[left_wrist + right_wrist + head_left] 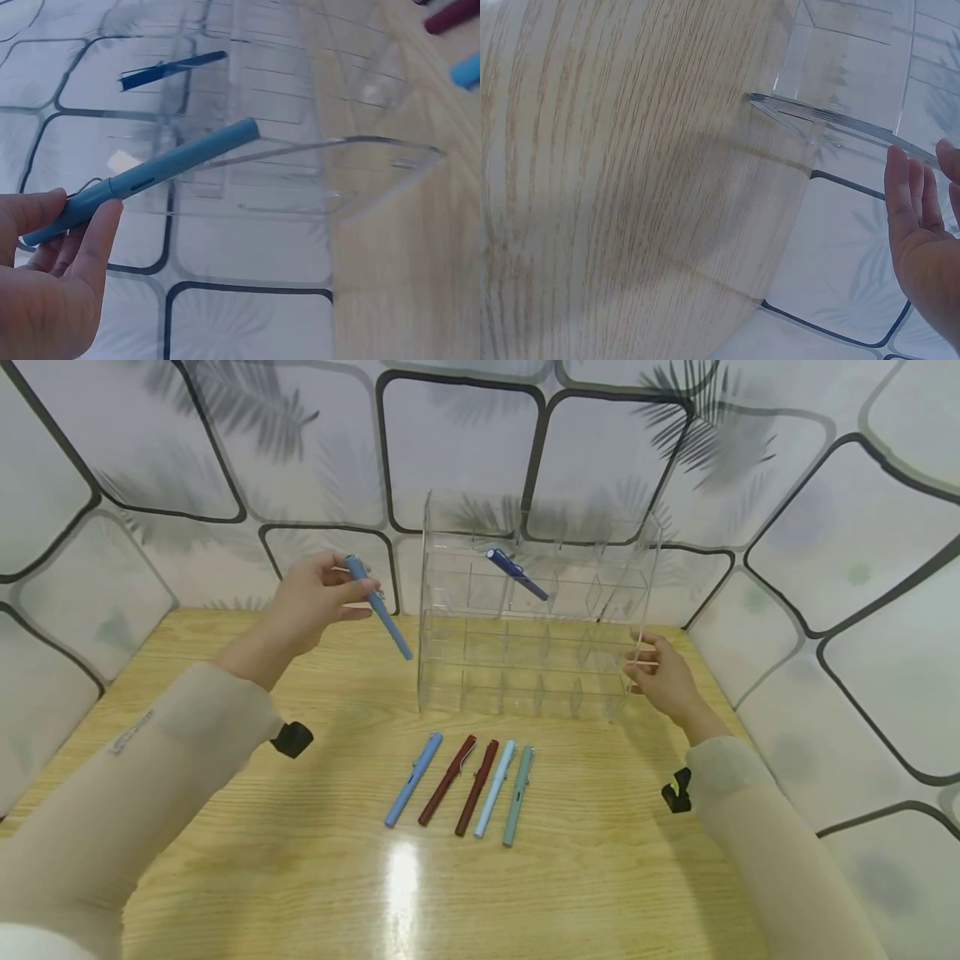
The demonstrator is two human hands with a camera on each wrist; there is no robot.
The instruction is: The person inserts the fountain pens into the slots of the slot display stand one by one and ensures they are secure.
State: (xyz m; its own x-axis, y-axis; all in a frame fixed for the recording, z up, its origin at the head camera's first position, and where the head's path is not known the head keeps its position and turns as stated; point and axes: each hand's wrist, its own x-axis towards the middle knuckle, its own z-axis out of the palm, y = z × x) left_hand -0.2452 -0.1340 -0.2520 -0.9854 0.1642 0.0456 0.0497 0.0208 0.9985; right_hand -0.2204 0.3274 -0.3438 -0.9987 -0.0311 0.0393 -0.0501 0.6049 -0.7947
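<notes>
Pretty early days, by the look of it. A blue pen (390, 627) was gripped in the left hand (318, 602), pinched near its upper end between thumb and fingers, with the lower end angled down and to the right, just short of the clear rack (422, 610). Only one pen could be seen in the rack: a dark blue pen (517, 575), set at a slant in one of the upper rows, to the right of the left hand and a bit higher. Which compartment exactly couldn't be told, what with all that see-through plastic.

The rack's side panel next to the right hand (666, 685) was apparently held by its edge between thumb and fingers, probably just for steadying.

Five more pens were spread on the bench (600, 860) in a loose row, nearer the person than either hand and between the two: a second blue pen (412, 779), a dark red pen (447, 781), another dark red pen (477, 789), a light blue pen (495, 789) and a green pen (518, 797). None of those was touched. So, at a guess, one could be counted as done, one as halfway (held, not yet slotted), and five as left.
</notes>
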